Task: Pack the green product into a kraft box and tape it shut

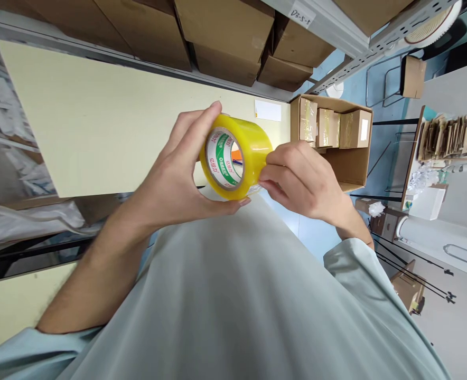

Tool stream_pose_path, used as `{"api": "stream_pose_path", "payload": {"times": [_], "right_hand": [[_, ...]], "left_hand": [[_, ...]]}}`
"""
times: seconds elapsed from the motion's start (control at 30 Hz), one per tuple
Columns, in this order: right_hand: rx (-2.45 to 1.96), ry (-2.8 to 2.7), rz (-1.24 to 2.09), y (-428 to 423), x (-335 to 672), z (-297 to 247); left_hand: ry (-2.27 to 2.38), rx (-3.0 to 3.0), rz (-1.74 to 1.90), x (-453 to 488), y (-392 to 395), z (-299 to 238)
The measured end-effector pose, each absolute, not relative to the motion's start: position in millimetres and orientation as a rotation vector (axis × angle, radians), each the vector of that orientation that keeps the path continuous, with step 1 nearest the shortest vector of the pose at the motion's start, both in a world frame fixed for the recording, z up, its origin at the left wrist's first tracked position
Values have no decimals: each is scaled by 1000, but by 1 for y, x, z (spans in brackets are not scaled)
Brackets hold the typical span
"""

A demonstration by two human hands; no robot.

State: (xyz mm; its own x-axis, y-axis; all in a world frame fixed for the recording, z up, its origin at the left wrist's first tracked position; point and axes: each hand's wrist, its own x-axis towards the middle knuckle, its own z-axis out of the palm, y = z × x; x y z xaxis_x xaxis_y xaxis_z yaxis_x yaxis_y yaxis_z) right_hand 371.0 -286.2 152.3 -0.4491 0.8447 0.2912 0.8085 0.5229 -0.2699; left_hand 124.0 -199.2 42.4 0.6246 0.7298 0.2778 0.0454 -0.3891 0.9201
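Observation:
A thick roll of yellow packing tape [258, 140] is held up in front of my chest, its printed cardboard core facing left. My left hand [184, 163] grips the roll, the thumb beneath it and the fingers over its upper left side. At the roll's right side my right hand [302, 179] has its fingertips pinched together against the tape surface. Whether a tape end lies between those fingertips is hidden. Through the core's hole, something orange and something blue show.
A cream tabletop [110, 121] extends behind my hands, with a white label [268, 110] on it. An open carton [330, 98] holding small taped boxes stands at its right end. Shelved cardboard boxes [225, 31] line the back. Flattened cardboard [447, 138] is stacked far right.

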Motion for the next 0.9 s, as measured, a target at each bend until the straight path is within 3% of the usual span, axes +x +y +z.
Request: {"api": "stream_pose_path", "payload": {"times": [0.57, 0.9], "right_hand": [[-1289, -2428, 249, -279, 376, 166], [-1165, -2774, -189, -272, 369, 169]], "left_hand": [[555, 1753, 765, 114, -193, 42], [540, 1876, 718, 110, -185, 47]]}}
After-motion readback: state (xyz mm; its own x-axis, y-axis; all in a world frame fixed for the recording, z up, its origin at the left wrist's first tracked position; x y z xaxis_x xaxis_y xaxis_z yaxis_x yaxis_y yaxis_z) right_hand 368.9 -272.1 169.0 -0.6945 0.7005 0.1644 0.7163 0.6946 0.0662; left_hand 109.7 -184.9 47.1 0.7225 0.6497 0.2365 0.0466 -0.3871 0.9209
